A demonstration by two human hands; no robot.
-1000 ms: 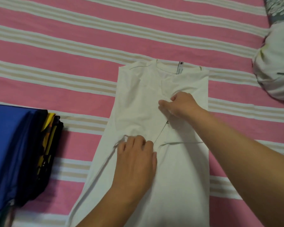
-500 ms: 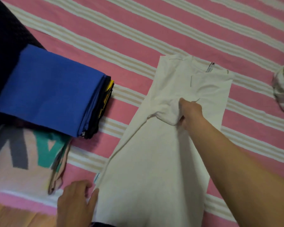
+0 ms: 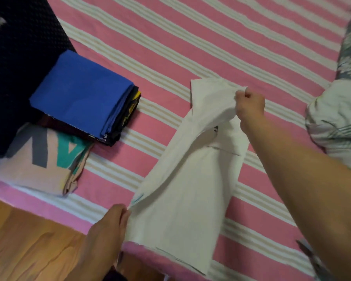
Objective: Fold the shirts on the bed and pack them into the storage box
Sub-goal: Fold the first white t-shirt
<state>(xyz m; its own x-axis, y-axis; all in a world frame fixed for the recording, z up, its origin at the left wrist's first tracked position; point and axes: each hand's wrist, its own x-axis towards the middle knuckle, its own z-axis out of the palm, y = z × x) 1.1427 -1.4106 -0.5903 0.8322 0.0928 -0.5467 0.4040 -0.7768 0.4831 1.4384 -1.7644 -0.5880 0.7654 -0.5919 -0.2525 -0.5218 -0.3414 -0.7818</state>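
Currently: white shirt (image 3: 186, 179) mid-fold on bed (image 3: 211, 47); right hand (image 3: 249, 104) pinching raised sleeve, left hand (image 3: 109, 226) pinching near hem; next, lay sleeve across.

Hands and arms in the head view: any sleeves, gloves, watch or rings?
Both hands are bare: no gloves on the left hand or the right hand. No ring or watch shows on either. Both forearms are uncovered as far as the frame reaches, so no sleeve is in view. The view is a little blurred, so a thin ring could be missed.
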